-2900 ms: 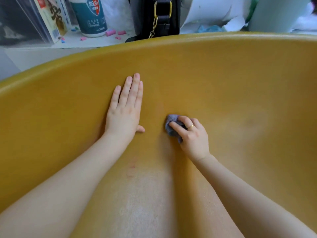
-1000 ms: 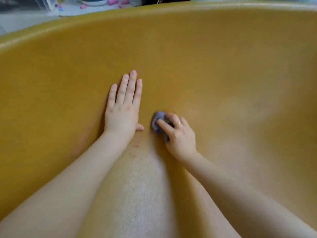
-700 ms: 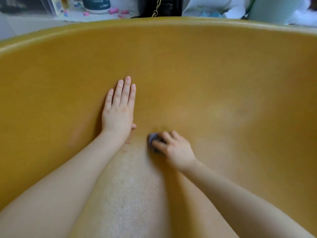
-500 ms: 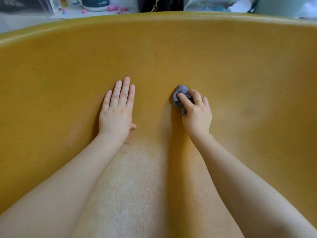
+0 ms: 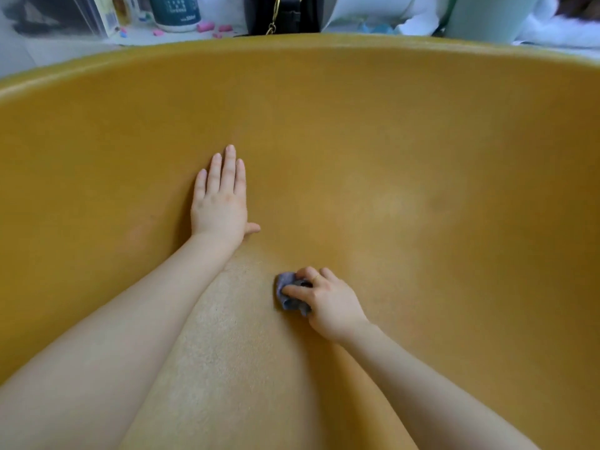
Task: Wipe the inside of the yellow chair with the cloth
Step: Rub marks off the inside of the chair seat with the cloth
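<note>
The yellow chair fills nearly the whole view, its curved inner shell rising ahead of both hands and wrapping round to either side of them. The left hand lies flat on that inner surface, fingers straight and together, pointing up the back of the shell, thumb stuck out to the right. Nearer to the person and to the right of it, the right hand is curled over the cloth, a small bluish-grey wad pinched under the fingertips and pressed against the shell where the back curves into the seat. A thin ring shows on one finger of that hand. The cloth sticks out to the left of the right hand, just below the left hand's thumb but apart from it. Beneath and between the forearms the seat looks paler and speckled. Beyond the rim, far past the left hand, stand a teal and white canister and a few pink bits; a black bag with a gold chain sits to their right.
</note>
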The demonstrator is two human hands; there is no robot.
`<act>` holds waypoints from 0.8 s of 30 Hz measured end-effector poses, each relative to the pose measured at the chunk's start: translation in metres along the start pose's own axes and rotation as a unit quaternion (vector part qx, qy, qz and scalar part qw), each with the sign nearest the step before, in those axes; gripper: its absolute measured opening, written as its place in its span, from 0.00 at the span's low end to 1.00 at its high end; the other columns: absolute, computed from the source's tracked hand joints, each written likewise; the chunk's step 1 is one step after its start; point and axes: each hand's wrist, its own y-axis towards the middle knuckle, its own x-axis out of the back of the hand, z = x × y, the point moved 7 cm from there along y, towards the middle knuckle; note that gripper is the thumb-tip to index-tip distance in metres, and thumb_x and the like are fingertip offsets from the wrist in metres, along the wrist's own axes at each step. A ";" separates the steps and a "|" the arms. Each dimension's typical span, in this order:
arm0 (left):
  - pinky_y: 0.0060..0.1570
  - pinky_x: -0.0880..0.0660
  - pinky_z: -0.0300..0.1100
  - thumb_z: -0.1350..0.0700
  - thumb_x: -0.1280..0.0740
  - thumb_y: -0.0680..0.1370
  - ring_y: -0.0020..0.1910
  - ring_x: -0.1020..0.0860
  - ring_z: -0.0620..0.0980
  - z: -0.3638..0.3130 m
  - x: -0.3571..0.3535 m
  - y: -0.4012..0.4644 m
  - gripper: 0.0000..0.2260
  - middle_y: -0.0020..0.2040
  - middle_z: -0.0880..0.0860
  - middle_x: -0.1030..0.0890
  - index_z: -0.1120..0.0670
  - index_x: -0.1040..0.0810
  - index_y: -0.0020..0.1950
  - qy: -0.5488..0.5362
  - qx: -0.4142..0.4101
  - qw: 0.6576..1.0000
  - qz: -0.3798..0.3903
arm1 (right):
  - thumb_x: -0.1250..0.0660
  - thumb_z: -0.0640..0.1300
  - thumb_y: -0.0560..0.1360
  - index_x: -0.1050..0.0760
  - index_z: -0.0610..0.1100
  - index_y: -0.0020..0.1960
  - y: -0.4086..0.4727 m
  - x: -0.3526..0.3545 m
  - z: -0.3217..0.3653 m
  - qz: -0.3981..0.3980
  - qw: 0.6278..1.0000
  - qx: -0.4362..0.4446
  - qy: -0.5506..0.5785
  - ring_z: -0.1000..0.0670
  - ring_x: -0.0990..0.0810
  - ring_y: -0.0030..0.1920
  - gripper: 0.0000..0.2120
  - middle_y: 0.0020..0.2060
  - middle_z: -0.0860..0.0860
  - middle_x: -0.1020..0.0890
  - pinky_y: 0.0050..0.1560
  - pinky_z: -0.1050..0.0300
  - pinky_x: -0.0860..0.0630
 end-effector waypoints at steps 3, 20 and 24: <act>0.73 0.58 0.47 0.35 0.35 0.70 0.76 0.60 0.53 -0.034 -0.011 -0.015 0.50 0.76 0.55 0.63 0.59 0.59 0.77 -0.021 -0.078 0.995 0.051 | 0.40 0.46 0.67 0.18 0.52 0.47 0.004 0.029 -0.051 -0.050 0.995 -0.053 -0.065 0.41 0.24 0.34 0.14 0.42 0.45 0.20 0.28 0.58 0.28; 0.72 0.62 0.50 0.31 0.34 0.66 0.75 0.64 0.57 -0.065 -0.053 -0.052 0.54 0.76 0.53 0.65 0.57 0.61 0.77 0.041 -0.104 0.989 0.102 | 0.33 0.41 0.62 0.19 0.48 0.49 -0.030 0.001 -0.011 -0.029 0.988 -0.151 0.009 0.41 0.25 0.38 0.16 0.46 0.44 0.22 0.30 0.57 0.26; 0.73 0.59 0.48 0.36 0.33 0.70 0.75 0.63 0.55 -0.051 -0.049 -0.077 0.50 0.75 0.55 0.67 0.55 0.62 0.77 -0.013 -0.080 0.993 0.091 | 0.40 0.41 0.75 0.26 0.54 0.63 -0.050 -0.010 0.011 0.045 0.994 -0.078 0.062 0.44 0.30 0.53 0.18 0.58 0.48 0.28 0.46 0.54 0.29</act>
